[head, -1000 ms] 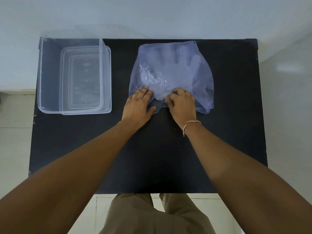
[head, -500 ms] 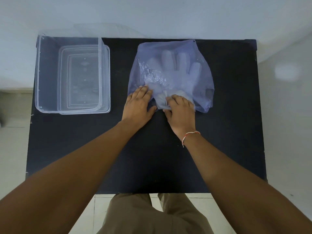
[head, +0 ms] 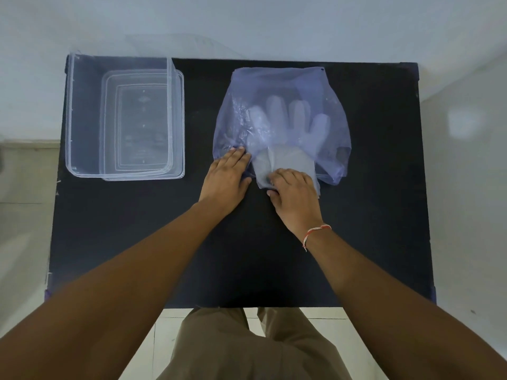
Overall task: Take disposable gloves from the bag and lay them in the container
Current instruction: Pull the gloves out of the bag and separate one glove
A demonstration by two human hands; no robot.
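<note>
Both hands are being used: the bag [head: 282, 86] is being pinned flat by the left hand [head: 226, 178], the gloves [head: 285, 160] pinched by the right hand [head: 295, 193]; their count is being blurred by plastic.

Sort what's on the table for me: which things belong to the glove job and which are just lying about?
Part of the job:
- purple bag
- disposable gloves, partly pulled out by the right hand
- left hand, pinning the bag
- clear container

Lying about:
- flat clear lid under the container
- black table
</note>
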